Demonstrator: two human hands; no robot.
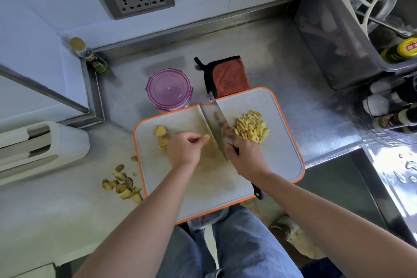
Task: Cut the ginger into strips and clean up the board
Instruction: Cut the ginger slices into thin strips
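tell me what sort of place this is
Most likely a kitchen, perhaps a commercial one: a stainless steel counter, a cutting board with ginger strips and a knife over it, and sauce bottles stored at the right.

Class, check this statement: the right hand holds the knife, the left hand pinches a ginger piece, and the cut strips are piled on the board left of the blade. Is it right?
One slip: the head view shows the cut strips piled on the board right of the knife, not left. The rest holds: right hand on the knife, left hand pinching a ginger piece.
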